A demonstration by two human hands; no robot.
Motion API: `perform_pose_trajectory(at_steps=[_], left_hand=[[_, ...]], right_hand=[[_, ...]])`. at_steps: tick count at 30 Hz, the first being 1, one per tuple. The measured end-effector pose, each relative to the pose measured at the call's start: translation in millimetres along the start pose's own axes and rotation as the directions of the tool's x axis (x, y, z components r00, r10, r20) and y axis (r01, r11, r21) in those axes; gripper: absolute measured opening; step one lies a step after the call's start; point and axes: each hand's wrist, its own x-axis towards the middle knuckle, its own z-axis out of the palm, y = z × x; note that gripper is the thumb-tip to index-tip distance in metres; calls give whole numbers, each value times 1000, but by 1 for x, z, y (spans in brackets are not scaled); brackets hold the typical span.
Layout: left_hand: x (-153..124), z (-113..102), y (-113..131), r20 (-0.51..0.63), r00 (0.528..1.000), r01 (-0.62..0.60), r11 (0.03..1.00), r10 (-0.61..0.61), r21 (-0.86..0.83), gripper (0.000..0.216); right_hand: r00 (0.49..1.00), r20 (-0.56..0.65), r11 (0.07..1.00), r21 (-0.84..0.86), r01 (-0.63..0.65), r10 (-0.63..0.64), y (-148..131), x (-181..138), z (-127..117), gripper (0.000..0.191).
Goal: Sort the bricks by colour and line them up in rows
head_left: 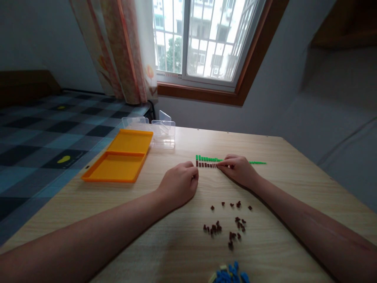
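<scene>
My right hand (pixel 235 168) pinches at the right end of a row of small brown bricks (pixel 204 164), its fingertips on or right beside the last piece; whether a brick is between them is hidden. Behind that row runs a line of small green bricks (pixel 206 158), partly covered by my right hand. My left hand (pixel 181 182) rests on the table with curled fingers near the row's left end; anything inside it is hidden. Loose brown bricks (pixel 216 228) lie scattered between my forearms.
An orange open case (pixel 114 167) lies on the wooden table (pixel 141 243) at left. Clear plastic boxes (pixel 163 139) stand behind it. A pile of blue and pale yellow bricks (pixel 232 274) sits at the near edge. A checked bed (pixel 44 157) adjoins the table's left side.
</scene>
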Motion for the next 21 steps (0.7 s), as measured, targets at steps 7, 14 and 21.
perform_pose_trajectory(at_steps=[7, 14, 21], left_hand=[[0, -1, 1, 15, 1000, 10, 1000, -10, 19, 17], [0, -1, 1, 6, 1000, 5, 1000, -5, 22, 17], [1, -1, 0, 11, 1000, 2, 1000, -2, 7, 17]], right_hand=[[1000, -20, 1000, -2, -5, 5, 1, -1, 1, 15], [1000, -16, 1000, -21, -6, 6, -1, 0, 0, 15], [1000, -27, 1000, -27, -6, 5, -1, -1, 0, 19]])
